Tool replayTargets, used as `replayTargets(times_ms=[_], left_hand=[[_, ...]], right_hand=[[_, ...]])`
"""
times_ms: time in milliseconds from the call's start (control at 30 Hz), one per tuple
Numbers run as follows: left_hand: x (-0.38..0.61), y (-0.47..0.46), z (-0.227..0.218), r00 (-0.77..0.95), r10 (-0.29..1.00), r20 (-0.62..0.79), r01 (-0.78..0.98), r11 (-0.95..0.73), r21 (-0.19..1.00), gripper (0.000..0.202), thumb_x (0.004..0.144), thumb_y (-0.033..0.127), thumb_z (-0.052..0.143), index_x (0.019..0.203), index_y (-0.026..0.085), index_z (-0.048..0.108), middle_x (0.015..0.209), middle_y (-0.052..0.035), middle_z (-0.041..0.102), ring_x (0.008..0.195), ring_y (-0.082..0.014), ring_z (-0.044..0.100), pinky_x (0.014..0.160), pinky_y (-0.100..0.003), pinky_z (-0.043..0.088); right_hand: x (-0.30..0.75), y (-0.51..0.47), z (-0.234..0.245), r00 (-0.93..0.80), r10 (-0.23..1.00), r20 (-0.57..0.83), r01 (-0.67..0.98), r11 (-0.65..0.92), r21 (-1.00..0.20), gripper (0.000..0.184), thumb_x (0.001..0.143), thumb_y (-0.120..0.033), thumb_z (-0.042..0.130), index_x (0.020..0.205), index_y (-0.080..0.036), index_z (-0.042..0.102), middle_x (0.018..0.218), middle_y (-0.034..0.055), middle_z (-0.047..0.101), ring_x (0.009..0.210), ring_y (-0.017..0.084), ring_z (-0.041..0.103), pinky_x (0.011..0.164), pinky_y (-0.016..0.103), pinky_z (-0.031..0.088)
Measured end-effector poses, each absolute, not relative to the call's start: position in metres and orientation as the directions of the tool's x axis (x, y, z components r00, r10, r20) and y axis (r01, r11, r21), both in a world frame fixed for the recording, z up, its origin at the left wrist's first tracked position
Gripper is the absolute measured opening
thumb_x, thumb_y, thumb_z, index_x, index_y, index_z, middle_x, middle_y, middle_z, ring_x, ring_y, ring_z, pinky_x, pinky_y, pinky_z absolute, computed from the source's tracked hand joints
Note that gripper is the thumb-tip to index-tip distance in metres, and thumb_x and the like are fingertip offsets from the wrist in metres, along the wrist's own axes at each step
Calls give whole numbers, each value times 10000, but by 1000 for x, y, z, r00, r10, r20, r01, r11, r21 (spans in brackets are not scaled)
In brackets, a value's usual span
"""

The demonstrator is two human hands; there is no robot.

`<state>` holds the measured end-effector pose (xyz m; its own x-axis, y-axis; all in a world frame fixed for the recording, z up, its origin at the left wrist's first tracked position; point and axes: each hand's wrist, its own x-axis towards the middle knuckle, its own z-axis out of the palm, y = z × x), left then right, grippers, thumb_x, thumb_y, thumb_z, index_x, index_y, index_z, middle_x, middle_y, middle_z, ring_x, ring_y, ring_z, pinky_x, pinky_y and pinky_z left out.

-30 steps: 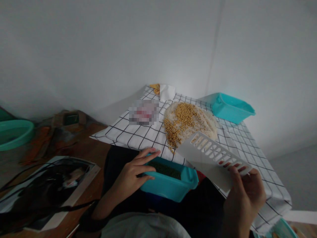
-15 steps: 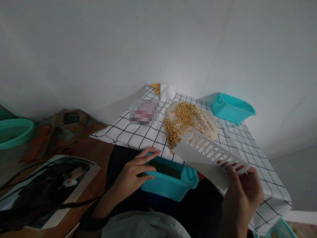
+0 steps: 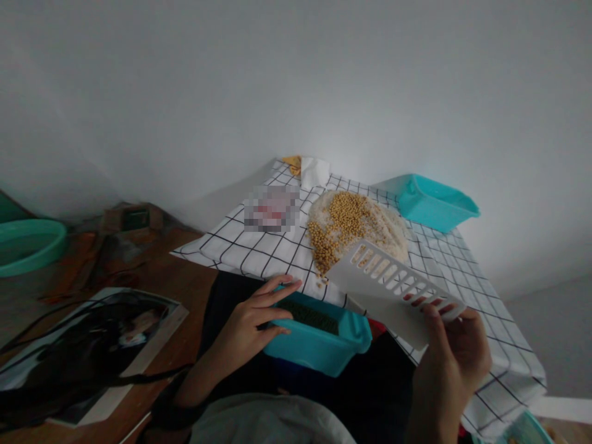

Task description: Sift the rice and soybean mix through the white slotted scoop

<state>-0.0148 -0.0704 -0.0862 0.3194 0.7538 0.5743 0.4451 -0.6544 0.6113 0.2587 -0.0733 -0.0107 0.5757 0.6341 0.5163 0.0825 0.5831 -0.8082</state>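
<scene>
My left hand (image 3: 250, 324) grips the left end of a turquoise plastic bin (image 3: 308, 351), its fingers spread along the rim. Small dark green grains (image 3: 309, 317) lie inside that bin, which sits over my lap at the table's front edge. Pinched at its right end, a thin white plastic panel (image 3: 379, 293) with a row of slots is held by my right hand (image 3: 456, 357). The panel slants over the front of the table, its left end close to a heap of yellow soybeans (image 3: 345, 216). Whitish grains (image 3: 386, 228), like rice, lie under and beside the beans.
A second turquoise bin (image 3: 437, 206) stands at the table's back right. White cloth (image 3: 315, 172) and a blurred-out item (image 3: 272, 209) lie at the back left of the checked tablecloth (image 3: 235, 250). At far left are a green basin (image 3: 32, 246) and a picture board (image 3: 106, 351).
The slotted panel has tilted very slightly in my right hand. My left hand keeps its place on the bin. The whole view has shifted a little.
</scene>
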Motion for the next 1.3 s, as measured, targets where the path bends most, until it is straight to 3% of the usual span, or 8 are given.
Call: replayTargets(times_ms=[133,400,767,1300], left_hand=[[-15,-70,-86,319,764,560,452,-642,619,148,825,56,692,814,190,753,1383,-106,636,1395,-279,479,1138,-435,445],[-15,-69,-91,318,755,574,432,-654,621,134,819,66,709,830,190,759,1386,-109,634,1398,-278,473,1143,-444,437],[-15,-71,-84,329,773,542,443,-633,635,179,807,31,691,823,193,764,1390,-106,631,1400,-282,471,1129,-444,455],[-16,-69,-91,317,771,552,452,-634,627,172,804,48,685,810,199,766,1359,-109,655,1383,-287,491,1121,-452,459]], right_hand=[[258,-73,-11,585,639,499,83,565,-821,227,725,-210,796,748,-180,572,751,-31,649,720,129,672,731,285,565],[259,-73,-14,556,650,518,93,571,-816,234,752,-243,780,760,-183,554,732,-35,625,714,140,669,794,374,586],[258,-74,-13,531,683,501,77,550,-832,224,749,-243,780,752,-174,568,734,-20,641,715,156,681,690,336,585],[266,-69,-20,551,673,493,81,545,-834,257,741,-267,797,747,-173,557,737,-20,648,709,152,689,703,325,582]])
